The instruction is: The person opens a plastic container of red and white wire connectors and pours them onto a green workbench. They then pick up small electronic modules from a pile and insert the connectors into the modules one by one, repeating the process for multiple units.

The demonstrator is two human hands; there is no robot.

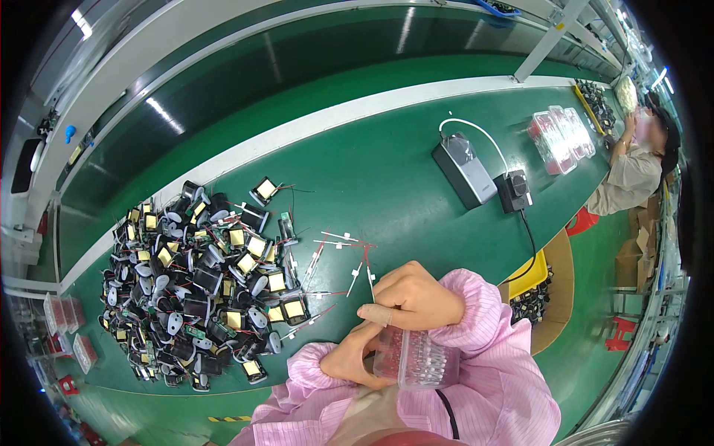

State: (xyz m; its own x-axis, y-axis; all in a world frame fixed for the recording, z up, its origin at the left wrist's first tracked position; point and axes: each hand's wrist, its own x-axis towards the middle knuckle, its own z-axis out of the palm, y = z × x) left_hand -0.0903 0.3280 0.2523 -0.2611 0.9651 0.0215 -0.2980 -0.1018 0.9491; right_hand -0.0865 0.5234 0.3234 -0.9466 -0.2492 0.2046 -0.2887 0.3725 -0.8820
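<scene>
Clear plastic tray (411,360) clasped in left hand (355,363) grip; right hand (411,299) grip pinching its top edge.

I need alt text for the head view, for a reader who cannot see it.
Both hands, left hand and right hand, hold a clear plastic tray over a green workbench. A pile of small black electronic parts lies to the left; a grey box sits farther back.

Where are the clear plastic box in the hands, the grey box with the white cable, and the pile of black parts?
clear plastic box (415,361), head view, its front wall.
grey box (465,171), head view, its top face.
pile of black parts (201,286), head view, its middle.
</scene>
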